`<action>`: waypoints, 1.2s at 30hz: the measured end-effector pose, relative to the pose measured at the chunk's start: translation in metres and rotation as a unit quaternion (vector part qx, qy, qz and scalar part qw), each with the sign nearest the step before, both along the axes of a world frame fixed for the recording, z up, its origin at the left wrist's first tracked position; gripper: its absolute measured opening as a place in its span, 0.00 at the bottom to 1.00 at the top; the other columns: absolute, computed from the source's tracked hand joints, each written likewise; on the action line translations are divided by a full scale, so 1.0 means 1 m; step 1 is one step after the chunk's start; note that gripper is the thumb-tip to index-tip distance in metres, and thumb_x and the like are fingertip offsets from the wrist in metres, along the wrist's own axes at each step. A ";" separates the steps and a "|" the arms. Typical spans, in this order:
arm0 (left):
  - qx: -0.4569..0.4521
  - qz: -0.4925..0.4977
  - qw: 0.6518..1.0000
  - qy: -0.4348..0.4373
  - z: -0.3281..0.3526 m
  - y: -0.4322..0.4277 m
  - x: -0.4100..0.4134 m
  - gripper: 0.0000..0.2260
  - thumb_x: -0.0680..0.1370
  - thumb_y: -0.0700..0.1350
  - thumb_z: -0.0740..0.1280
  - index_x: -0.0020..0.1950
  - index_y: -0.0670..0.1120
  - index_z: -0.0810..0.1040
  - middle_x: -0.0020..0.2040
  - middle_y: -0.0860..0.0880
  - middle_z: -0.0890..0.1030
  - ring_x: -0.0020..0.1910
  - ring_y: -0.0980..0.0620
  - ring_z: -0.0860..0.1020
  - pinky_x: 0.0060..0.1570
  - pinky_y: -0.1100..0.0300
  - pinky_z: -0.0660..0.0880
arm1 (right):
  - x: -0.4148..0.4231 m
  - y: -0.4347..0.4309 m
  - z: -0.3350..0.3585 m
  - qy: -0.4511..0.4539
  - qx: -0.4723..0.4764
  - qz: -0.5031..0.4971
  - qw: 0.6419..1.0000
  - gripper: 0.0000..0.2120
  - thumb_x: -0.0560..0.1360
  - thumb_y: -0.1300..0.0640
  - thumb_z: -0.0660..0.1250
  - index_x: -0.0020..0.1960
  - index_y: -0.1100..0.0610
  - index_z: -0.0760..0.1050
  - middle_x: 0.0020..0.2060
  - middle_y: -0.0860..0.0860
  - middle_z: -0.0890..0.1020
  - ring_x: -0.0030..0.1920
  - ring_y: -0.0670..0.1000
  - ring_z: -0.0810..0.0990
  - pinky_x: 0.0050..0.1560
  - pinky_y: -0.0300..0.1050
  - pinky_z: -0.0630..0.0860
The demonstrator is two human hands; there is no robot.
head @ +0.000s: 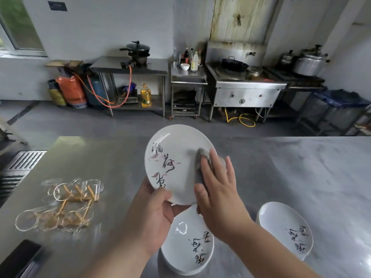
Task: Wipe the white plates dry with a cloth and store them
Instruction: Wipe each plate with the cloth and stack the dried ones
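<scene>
Steel table (pixel 281 167) — plate stack (pixel 186 243) under the hands, second stack (pixel 285 227) further right. Held plate (pixel 176 157) tilted above table; left hand (pixel 154 209) grips its lower rim. Right hand (pixel 218 189), fingers flat, presses grey cloth (pixel 200 157) on plate face.

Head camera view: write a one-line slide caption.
The left hand holds a white plate over the steel table while the right hand presses a grey cloth against it.
</scene>
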State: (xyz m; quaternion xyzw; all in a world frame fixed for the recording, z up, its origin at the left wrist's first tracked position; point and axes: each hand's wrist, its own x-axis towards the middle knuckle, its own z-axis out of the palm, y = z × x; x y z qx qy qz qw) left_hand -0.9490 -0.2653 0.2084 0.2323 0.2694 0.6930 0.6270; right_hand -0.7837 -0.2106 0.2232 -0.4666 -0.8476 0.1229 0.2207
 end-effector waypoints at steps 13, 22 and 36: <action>-0.084 -0.089 0.985 0.119 0.014 -0.005 -0.025 0.23 0.72 0.39 0.63 0.66 0.51 0.79 0.64 0.37 0.83 0.56 0.34 0.85 0.42 0.40 0.84 | 0.030 0.031 0.008 0.199 -0.016 0.029 0.980 0.25 0.83 0.56 0.59 0.80 0.52 0.68 0.79 0.34 0.62 0.79 0.40 0.60 0.76 0.31 0.56; -0.088 0.027 0.991 0.093 -0.008 -0.005 0.006 0.26 0.79 0.30 0.56 0.68 0.55 0.77 0.63 0.39 0.84 0.56 0.34 0.85 0.42 0.43 0.83 | -0.013 -0.065 -0.040 -0.068 0.038 0.021 0.997 0.42 0.84 0.33 0.41 0.82 0.65 0.58 0.84 0.58 0.52 0.82 0.71 0.42 0.82 0.62 0.39; -0.109 0.065 0.989 0.074 0.004 -0.010 0.018 0.21 0.83 0.30 0.57 0.70 0.50 0.76 0.62 0.38 0.84 0.55 0.37 0.86 0.37 0.50 0.83 | 0.007 -0.069 -0.029 -0.046 0.074 0.094 0.992 0.37 0.85 0.36 0.43 0.77 0.62 0.72 0.79 0.56 0.68 0.80 0.70 0.58 0.78 0.62 0.64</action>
